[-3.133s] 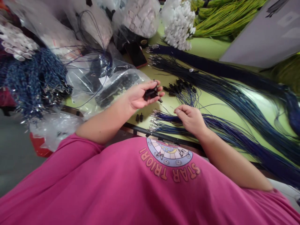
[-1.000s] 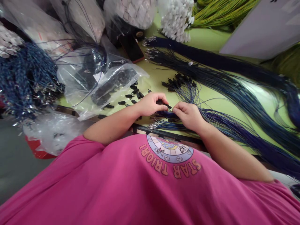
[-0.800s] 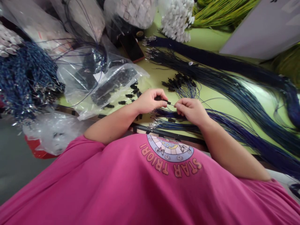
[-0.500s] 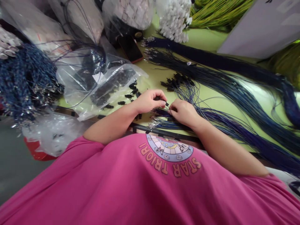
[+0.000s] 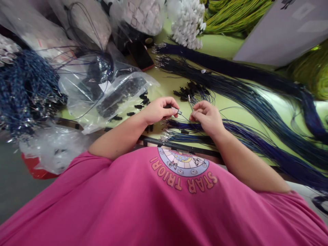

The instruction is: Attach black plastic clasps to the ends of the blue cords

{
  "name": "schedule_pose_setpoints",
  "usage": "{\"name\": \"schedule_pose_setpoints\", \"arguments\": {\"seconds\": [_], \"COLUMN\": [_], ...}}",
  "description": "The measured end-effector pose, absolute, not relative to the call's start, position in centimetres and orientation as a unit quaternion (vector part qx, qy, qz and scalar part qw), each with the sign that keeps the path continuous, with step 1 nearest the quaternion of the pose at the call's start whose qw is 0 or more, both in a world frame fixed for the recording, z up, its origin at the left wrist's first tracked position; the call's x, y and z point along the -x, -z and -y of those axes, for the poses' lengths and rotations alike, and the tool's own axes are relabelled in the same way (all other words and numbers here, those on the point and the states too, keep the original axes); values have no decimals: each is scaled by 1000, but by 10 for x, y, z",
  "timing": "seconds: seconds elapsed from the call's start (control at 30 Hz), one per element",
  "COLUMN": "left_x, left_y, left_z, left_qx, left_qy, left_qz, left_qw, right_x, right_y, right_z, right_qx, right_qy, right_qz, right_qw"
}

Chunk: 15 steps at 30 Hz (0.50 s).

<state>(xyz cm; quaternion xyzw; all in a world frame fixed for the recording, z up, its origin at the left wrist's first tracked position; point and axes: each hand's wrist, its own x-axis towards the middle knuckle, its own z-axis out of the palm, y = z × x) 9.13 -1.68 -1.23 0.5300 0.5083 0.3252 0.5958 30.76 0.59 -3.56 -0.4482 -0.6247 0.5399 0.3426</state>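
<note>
My left hand (image 5: 161,110) is closed on a small black connector housing (image 5: 176,111), which pokes out past the thumb tip. A thin dark wire (image 5: 185,117) runs from the housing toward my right hand (image 5: 207,117). Its thumb and fingers are pinched on a wire, and a pale metal-tipped end (image 5: 189,98) stands up beside the fingers. Beneath the hands lies a bundle of blue and black wires (image 5: 230,128), with bare metal terminals (image 5: 166,134) at its left end. Behind my right hand is a pile of black connectors on wires (image 5: 191,90).
Loose black connectors (image 5: 139,106) lie left of my hand, by a clear plastic bag (image 5: 112,92). A phone (image 5: 140,54) rests behind. Long dark wire bundles (image 5: 220,65) cross the green table (image 5: 225,44). A pale panel (image 5: 279,34) stands at back right.
My right hand has moved a little right and up, away from the left, so the wire between them shows. A metal-tipped wire end now stands by the right fingers.
</note>
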Motion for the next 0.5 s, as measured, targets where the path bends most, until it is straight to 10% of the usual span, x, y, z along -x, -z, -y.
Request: {"name": "schedule_pose_setpoints", "arguments": {"seconds": [0.17, 0.5], "left_x": [-94, -97], "left_y": [13, 19], "left_z": [18, 18], "left_qx": [-479, -444], "left_qy": [-338, -353], "left_qz": [-487, -465], "left_qw": [648, 679], "right_x": [-305, -308], "right_y": [31, 29], "right_z": [3, 13], "right_qx": [384, 460], "right_qy": [-580, -278], "right_qz": [617, 785], "right_qw": [369, 307]}}
